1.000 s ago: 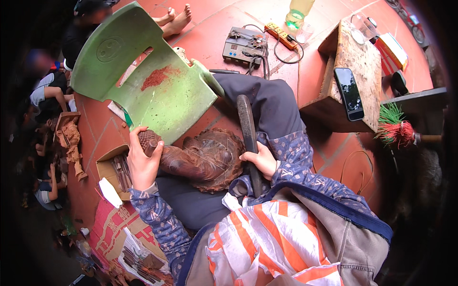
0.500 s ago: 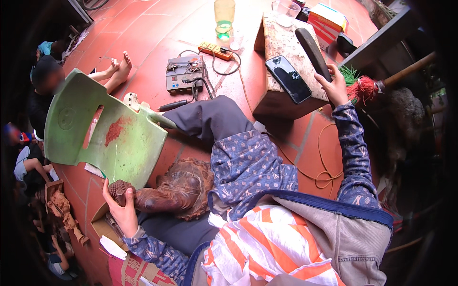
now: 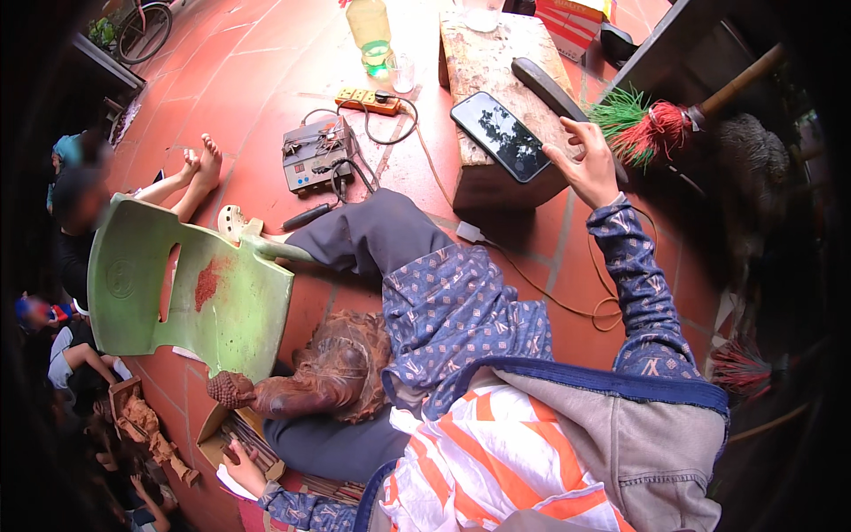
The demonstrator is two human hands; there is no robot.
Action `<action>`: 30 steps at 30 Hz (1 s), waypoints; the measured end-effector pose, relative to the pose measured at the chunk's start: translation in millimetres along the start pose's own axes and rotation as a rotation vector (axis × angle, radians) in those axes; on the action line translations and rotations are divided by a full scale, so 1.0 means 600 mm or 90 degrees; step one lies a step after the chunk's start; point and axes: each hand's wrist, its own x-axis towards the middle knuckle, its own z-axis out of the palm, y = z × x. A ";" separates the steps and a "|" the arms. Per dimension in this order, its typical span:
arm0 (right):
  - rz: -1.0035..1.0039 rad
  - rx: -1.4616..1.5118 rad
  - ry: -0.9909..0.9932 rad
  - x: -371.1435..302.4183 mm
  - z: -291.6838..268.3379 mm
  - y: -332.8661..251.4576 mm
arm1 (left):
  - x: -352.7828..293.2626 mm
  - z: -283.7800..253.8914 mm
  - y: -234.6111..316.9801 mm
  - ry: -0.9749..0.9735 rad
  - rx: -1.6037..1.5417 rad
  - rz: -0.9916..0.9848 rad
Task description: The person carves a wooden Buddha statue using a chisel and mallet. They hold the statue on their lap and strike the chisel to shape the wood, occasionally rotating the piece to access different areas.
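The carved wooden figure point(image 3: 306, 386), a reddish-brown statue with a knobbly rounded head at its left end, lies across the person's lap in the lower middle of the frame, and neither hand holds it. Its surface looks shaped and detailed already, so the carving seems well on, though how much finishing is left I cannot tell from this view. No tool is working on it at this moment.

The right hand point(image 3: 587, 164) is stretched to the upper right of the frame, fingers half spread, resting at the edge of the wooden block point(image 3: 483, 66) that serves as a surface; it grips nothing that I can see, and its fingertips lie just beside the dark long tool point(image 3: 550, 87) and near the phone point(image 3: 502, 136). The left hand point(image 3: 241, 463) is low at the lower left, open with fingers loose, over the cardboard box point(image 3: 232, 432) of small tools; whether it touches one is not clear.

Counted: one figure, one phone, one dark tool on the block, one green plastic chair point(image 3: 191, 297) tipped on its side at the left, one grey electrical box point(image 3: 315, 152) and one power strip point(image 3: 370, 102) on the red tile floor point(image 3: 266, 62), one bottle point(image 3: 370, 28), one small glass point(image 3: 402, 73), one red-and-green brush point(image 3: 643, 124).
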 end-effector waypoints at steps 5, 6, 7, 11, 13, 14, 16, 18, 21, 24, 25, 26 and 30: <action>0.022 -0.170 -0.019 -0.055 0.009 -0.001 | 0.002 0.087 -0.029 -0.053 0.108 -0.099; 0.080 -0.151 -0.007 -0.059 0.024 -0.010 | 0.006 0.074 -0.061 -0.054 0.160 -0.143; 0.176 -0.015 -0.062 -0.060 0.033 -0.015 | 0.008 0.069 -0.116 0.018 0.240 -0.013; 0.427 0.507 -0.155 -0.059 0.032 -0.012 | -0.011 0.131 -0.118 0.053 0.382 0.005; 0.447 0.749 -0.163 -0.052 0.038 -0.002 | -0.008 0.128 -0.116 0.054 0.377 0.001; 0.449 0.782 -0.145 -0.049 0.042 0.003 | -0.010 0.128 -0.116 0.059 0.373 0.013; 0.454 0.857 -0.112 -0.046 0.054 0.007 | -0.007 0.115 -0.130 0.076 0.371 0.036; 0.464 0.761 -0.072 -0.054 0.055 -0.001 | -0.002 0.112 -0.136 0.056 0.326 0.039; 0.480 0.808 -0.044 -0.072 0.058 0.006 | -0.014 0.117 -0.126 0.032 0.303 0.014; 0.511 0.917 -0.047 -0.093 0.062 0.001 | -0.025 0.112 -0.105 0.052 0.329 0.012; 0.535 0.981 -0.080 -0.096 0.064 -0.002 | -0.023 0.113 -0.101 0.062 0.339 0.020; 0.557 1.044 -0.111 -0.097 0.066 -0.001 | -0.022 0.114 -0.098 0.058 0.337 0.030; 0.536 1.076 -0.148 -0.084 0.076 0.002 | -0.014 0.119 -0.077 0.008 0.324 0.015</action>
